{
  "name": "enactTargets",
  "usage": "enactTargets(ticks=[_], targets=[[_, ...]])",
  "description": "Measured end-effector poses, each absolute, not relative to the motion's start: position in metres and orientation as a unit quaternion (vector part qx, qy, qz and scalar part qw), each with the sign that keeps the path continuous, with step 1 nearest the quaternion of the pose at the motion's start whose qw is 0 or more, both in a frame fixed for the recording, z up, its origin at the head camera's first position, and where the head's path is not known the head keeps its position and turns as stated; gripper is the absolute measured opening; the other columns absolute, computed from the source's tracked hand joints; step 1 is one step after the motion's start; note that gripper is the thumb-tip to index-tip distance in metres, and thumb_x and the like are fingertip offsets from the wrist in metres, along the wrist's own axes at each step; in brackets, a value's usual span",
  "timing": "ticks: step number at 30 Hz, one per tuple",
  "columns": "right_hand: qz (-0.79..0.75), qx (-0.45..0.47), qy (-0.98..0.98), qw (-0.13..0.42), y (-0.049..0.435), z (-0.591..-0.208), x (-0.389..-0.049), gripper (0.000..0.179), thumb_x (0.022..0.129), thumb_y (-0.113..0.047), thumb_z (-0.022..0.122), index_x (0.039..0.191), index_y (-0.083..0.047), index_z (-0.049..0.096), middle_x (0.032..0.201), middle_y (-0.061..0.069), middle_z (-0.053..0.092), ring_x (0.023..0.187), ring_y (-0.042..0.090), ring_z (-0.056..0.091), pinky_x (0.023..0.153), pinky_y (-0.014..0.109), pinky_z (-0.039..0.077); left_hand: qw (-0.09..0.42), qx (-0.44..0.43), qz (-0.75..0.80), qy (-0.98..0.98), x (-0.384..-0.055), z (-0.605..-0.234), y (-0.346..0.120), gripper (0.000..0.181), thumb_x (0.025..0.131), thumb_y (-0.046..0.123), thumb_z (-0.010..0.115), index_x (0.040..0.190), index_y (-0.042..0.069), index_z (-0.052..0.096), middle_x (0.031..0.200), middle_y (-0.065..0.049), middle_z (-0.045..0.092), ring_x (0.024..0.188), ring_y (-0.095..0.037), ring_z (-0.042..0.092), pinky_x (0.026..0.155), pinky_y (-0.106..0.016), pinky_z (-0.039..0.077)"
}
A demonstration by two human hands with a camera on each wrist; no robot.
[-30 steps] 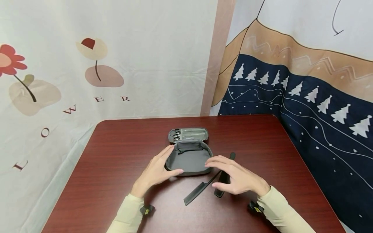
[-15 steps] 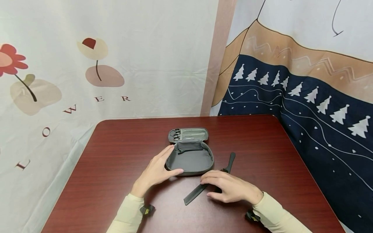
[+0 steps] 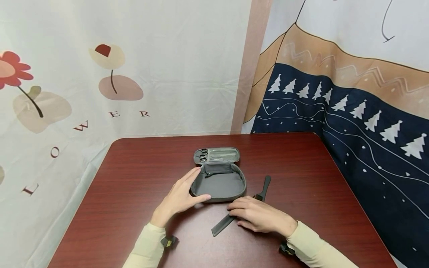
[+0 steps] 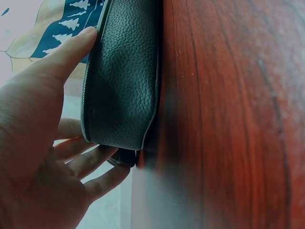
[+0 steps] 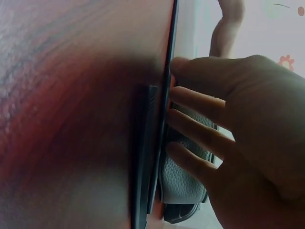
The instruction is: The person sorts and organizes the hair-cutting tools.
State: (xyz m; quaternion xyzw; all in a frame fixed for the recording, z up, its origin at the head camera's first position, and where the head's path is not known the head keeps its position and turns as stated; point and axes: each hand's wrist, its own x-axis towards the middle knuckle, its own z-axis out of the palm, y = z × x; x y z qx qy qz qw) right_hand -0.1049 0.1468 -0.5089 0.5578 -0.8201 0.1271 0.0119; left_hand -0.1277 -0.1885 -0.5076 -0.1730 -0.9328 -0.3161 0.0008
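Note:
My left hand holds itself spread at the left side of a grey zip case. In the left wrist view its thumb and fingers lie along the pebbled wall of the case. The case stands unzipped, its lid folded back. My right hand is lowered over a dark comb on the table in front of the case. Its fingertips touch the comb in the right wrist view, spaced apart along it. Partly hidden under this hand lies a black long-handled tool.
Scissors and other slim tools sit in the lid. A thin dark tool lies inside the case. All rests on a reddish-brown table, with printed curtains behind.
My right hand has come down and a little left, from above the black tool and the comb's handle to the comb. The left hand and the case have stayed put.

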Motion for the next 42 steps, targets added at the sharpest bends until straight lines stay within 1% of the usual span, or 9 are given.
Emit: enactTargets(ticks=[6, 11, 17, 23, 30, 38, 42], targets=[[0.121, 0.569, -0.811, 0.054, 0.145, -0.513, -0.106, 0.025, 0.102, -0.018, 0.086, 0.126, -0.018, 0.081, 0.135, -0.004, 0.078, 0.128, 0.015, 0.072, 0.106, 0.036, 0.061, 0.0, -0.174, -0.317, -0.932, -0.128, -0.507, -0.189, 0.108, 0.091, 0.057, 0.092, 0.175, 0.009, 0.042, 0.181, -0.016, 0.044, 0.164, -0.038, 0.05, 0.131, -0.06, 0.047], [0.128, 0.574, -0.806, 0.071, 0.143, -0.516, -0.108, 0.016, 0.103, -0.017, 0.083, 0.118, -0.021, 0.083, 0.125, -0.009, 0.079, 0.118, 0.011, 0.072, 0.099, 0.032, 0.06, 0.0, -0.174, -0.318, -0.932, -0.128, -0.508, -0.189, 0.108, 0.091, 0.057, 0.091, 0.175, 0.01, 0.042, 0.181, -0.016, 0.044, 0.164, -0.038, 0.05, 0.13, -0.061, 0.048], [0.121, 0.572, -0.808, 0.078, 0.141, -0.517, -0.109, 0.016, 0.102, -0.015, 0.084, 0.116, -0.023, 0.083, 0.119, -0.012, 0.079, 0.111, 0.009, 0.072, 0.094, 0.03, 0.06, 0.005, -0.178, -0.316, -0.932, -0.128, -0.509, -0.19, 0.108, 0.091, 0.057, 0.091, 0.175, 0.01, 0.042, 0.18, -0.016, 0.044, 0.164, -0.038, 0.051, 0.13, -0.06, 0.048], [0.123, 0.57, -0.809, 0.074, 0.139, -0.517, -0.11, 0.02, 0.101, -0.011, 0.084, 0.116, -0.023, 0.082, 0.116, -0.012, 0.076, 0.107, 0.009, 0.07, 0.092, 0.029, 0.06, 0.004, -0.177, -0.319, -0.931, -0.129, -0.509, -0.19, 0.108, 0.091, 0.057, 0.092, 0.174, 0.01, 0.043, 0.181, -0.016, 0.044, 0.164, -0.038, 0.051, 0.13, -0.06, 0.048], [0.12, 0.565, -0.815, 0.047, 0.136, -0.515, -0.109, 0.016, 0.105, -0.01, 0.079, 0.117, -0.021, 0.079, 0.114, -0.01, 0.07, 0.103, 0.009, 0.064, 0.092, 0.028, 0.058, -0.002, -0.174, -0.322, -0.931, -0.129, -0.509, -0.189, 0.108, 0.092, 0.057, 0.091, 0.175, 0.01, 0.042, 0.181, -0.016, 0.043, 0.165, -0.038, 0.05, 0.131, -0.06, 0.048], [0.127, 0.559, -0.818, 0.033, 0.135, -0.514, -0.109, 0.017, 0.101, -0.007, 0.08, 0.105, -0.023, 0.076, 0.105, -0.009, 0.058, 0.093, 0.006, 0.052, 0.085, 0.024, 0.052, 0.004, -0.178, -0.321, -0.93, -0.129, -0.509, -0.189, 0.108, 0.091, 0.056, 0.092, 0.174, 0.008, 0.043, 0.181, -0.016, 0.044, 0.164, -0.038, 0.05, 0.131, -0.06, 0.048], [0.128, 0.559, -0.819, 0.022, 0.136, -0.514, -0.11, 0.016, 0.099, -0.009, 0.083, 0.101, -0.023, 0.075, 0.102, -0.009, 0.057, 0.091, 0.006, 0.052, 0.084, 0.024, 0.052, 0.008, -0.18, -0.319, -0.93, -0.129, -0.508, -0.189, 0.108, 0.091, 0.056, 0.092, 0.173, 0.006, 0.043, 0.18, -0.017, 0.045, 0.165, -0.037, 0.05, 0.132, -0.059, 0.047]])
